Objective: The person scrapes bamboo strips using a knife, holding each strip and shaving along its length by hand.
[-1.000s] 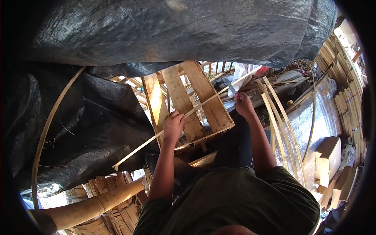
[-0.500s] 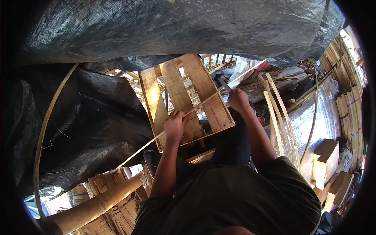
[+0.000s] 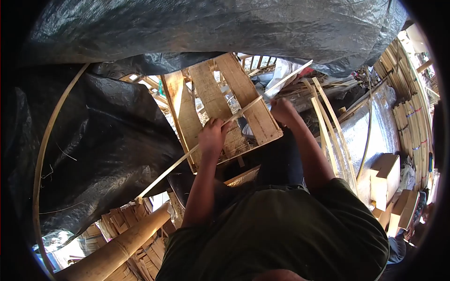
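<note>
Slanting across the slatted crate from near left to far right, the pale strip lies clenched in the left hand above the slats—the right hand, nearer its far end, grasping a blurred knife by the crate's right edge.

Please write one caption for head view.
Left hand holds a thin strip over slatted wood; right hand grips a blade.

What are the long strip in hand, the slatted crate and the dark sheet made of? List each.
Long strip: bare bamboo or wood, judging by its pale, uncoated look.
Slatted crate: rough, unfinished wood; grain shows.
Dark sheet: probably plastic tarpaulin, glossy and creased.
</note>
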The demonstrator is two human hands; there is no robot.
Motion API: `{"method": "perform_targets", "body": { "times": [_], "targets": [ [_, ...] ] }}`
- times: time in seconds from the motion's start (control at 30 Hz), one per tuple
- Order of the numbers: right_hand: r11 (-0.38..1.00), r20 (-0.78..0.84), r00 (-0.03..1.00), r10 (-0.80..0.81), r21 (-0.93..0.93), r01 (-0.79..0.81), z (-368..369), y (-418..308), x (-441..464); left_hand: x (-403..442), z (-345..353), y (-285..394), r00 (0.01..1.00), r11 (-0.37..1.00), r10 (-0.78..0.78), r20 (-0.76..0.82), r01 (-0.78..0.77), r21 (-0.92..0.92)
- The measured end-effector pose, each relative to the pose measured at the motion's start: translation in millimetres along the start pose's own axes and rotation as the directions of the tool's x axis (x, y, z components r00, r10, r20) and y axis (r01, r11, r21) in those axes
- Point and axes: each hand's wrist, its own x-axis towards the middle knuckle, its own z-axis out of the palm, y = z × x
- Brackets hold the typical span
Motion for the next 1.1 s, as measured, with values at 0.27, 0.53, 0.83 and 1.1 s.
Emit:
{"method": "perform_targets", "body": {
  "times": [0.27, 0.53, 0.83, 1.1],
  "targets": [
    [0.967, 0.088, 0.988, 0.128, 0.210, -0.144, -8.2, 12.7, 13.6, -0.8, 1.1, -8.2, 1.000, 1.000, 0.022, 0.008, -0.022, 0.018],
    [0.825, 0.152, 0.982, 0.113, 0.537, -0.178, -9.9, -8.3, -13.3, -3.3, 7.0, -13.2, 0.999, 0.997, 0.041, 0.014, -0.042, 0.066],
    [0.798, -0.060, 0.993, 0.103, 0.601, -0.046, 9.0, -26.4, -13.7, -3.5, 7.5, -13.6, 0.996, 0.996, 0.072, -0.052, -0.069, 0.057],
    [0.724, 0.064, 0.998, 0.009, 0.688, -0.051, 6.8, -25.6, -16.7, -4.1, 5.8, -13.6, 0.995, 0.997, 0.075, -0.062, -0.074, 0.019]
  ]
}}
